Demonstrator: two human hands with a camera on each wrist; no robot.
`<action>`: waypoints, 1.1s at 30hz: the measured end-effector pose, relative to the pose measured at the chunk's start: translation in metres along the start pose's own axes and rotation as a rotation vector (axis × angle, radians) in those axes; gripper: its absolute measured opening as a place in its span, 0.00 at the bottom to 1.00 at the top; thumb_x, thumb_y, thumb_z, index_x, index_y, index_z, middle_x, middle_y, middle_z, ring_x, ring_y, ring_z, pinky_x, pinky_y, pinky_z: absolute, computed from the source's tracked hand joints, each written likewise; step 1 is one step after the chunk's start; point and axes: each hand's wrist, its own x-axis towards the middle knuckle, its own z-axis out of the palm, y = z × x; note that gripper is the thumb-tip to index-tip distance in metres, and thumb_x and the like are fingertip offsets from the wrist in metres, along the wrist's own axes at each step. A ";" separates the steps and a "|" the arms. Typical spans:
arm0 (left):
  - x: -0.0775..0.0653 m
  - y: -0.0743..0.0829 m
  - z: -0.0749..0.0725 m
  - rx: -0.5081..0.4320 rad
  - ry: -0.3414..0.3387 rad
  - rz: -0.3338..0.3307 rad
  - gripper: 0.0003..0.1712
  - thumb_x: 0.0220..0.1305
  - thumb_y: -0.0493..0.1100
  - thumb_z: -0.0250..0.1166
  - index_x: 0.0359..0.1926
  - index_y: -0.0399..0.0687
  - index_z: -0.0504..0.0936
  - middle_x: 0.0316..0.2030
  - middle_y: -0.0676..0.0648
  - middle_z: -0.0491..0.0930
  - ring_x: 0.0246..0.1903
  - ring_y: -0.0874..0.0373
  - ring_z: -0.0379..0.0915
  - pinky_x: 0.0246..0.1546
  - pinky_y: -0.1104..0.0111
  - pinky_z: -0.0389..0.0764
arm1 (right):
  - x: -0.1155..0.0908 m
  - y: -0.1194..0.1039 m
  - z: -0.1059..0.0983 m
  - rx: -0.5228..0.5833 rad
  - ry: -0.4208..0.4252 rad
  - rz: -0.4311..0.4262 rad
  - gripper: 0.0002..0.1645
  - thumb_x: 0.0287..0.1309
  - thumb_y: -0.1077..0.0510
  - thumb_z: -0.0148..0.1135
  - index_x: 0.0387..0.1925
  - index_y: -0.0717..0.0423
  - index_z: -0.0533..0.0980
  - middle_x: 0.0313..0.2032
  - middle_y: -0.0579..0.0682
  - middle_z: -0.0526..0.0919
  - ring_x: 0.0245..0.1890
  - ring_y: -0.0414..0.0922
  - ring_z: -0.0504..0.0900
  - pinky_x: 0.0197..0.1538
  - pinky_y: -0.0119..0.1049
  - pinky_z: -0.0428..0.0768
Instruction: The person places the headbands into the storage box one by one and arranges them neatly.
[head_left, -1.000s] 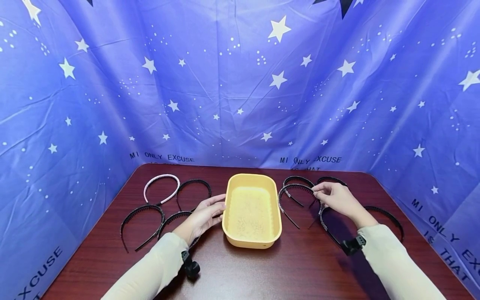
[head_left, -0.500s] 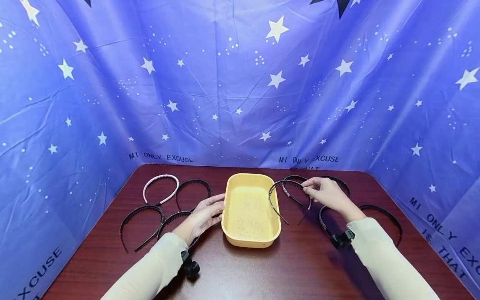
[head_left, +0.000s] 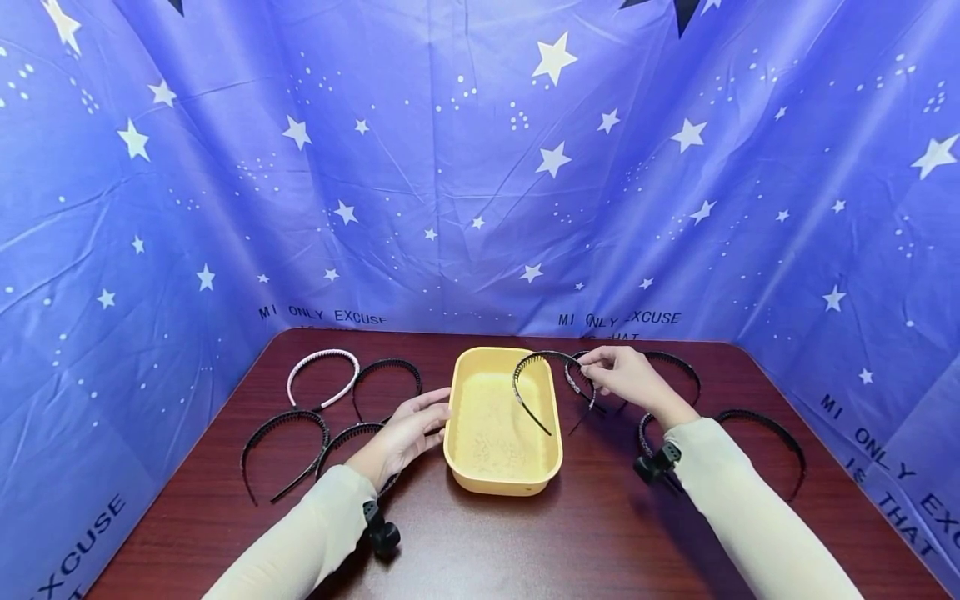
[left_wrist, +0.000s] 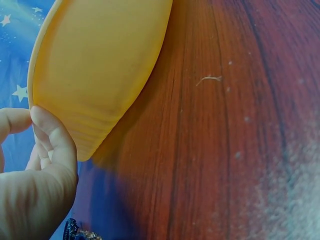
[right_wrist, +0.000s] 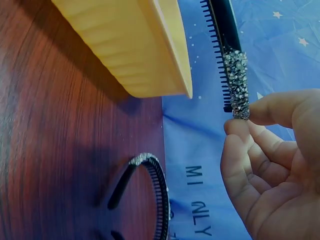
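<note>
My right hand [head_left: 633, 383] pinches one end of a black toothed headband [head_left: 516, 387] between thumb and fingertips. Glittery stones cover the gripped end, clear to see in the right wrist view. The hoop hangs over the right side of a yellow plastic basin [head_left: 502, 486], its free leg pointing down and toward me. My left hand [head_left: 408, 429] touches the basin's left rim with its fingertips, the thumb on the outer wall in the left wrist view. A second stone-trimmed headband [right_wrist: 161, 192] lies on the table below my right hand.
Left on the table [head_left: 450, 550] lie a white headband [head_left: 289, 383] and several black ones, among them a back one [head_left: 390, 361] and one partly under my left arm [head_left: 352, 428]. More black headbands [head_left: 780, 429] lie right. A starry blue cloth [head_left: 435, 167] surrounds the table.
My right hand has lifted the headband off the right side of the table and carried it left until its hoop hangs over the basin's right edge. My left hand stays still.
</note>
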 end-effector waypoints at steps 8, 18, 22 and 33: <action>-0.001 0.001 0.000 0.000 -0.004 0.003 0.31 0.70 0.32 0.58 0.72 0.34 0.63 0.47 0.40 0.81 0.41 0.58 0.77 0.39 0.70 0.79 | 0.013 -0.002 0.013 0.070 -0.014 0.045 0.17 0.65 0.61 0.62 0.51 0.68 0.80 0.37 0.60 0.86 0.34 0.50 0.85 0.37 0.43 0.86; -0.001 0.001 0.001 0.002 0.005 0.001 0.31 0.69 0.32 0.58 0.71 0.34 0.64 0.46 0.40 0.81 0.40 0.58 0.77 0.38 0.69 0.80 | 0.027 -0.005 0.024 0.188 -0.077 0.103 0.18 0.67 0.61 0.61 0.52 0.71 0.79 0.33 0.56 0.83 0.31 0.44 0.81 0.43 0.50 0.85; -0.001 0.002 0.001 0.003 0.004 -0.003 0.31 0.70 0.31 0.58 0.72 0.34 0.63 0.46 0.41 0.81 0.40 0.58 0.77 0.38 0.70 0.80 | 0.033 -0.008 0.027 0.190 -0.091 0.121 0.17 0.66 0.61 0.61 0.51 0.70 0.79 0.28 0.52 0.82 0.30 0.47 0.81 0.39 0.47 0.85; -0.001 0.000 0.001 0.002 0.015 -0.016 0.30 0.70 0.31 0.58 0.72 0.37 0.65 0.49 0.39 0.80 0.41 0.57 0.77 0.36 0.71 0.79 | 0.043 -0.024 0.038 0.172 -0.110 0.161 0.18 0.65 0.62 0.61 0.52 0.69 0.79 0.31 0.54 0.85 0.31 0.47 0.84 0.44 0.50 0.85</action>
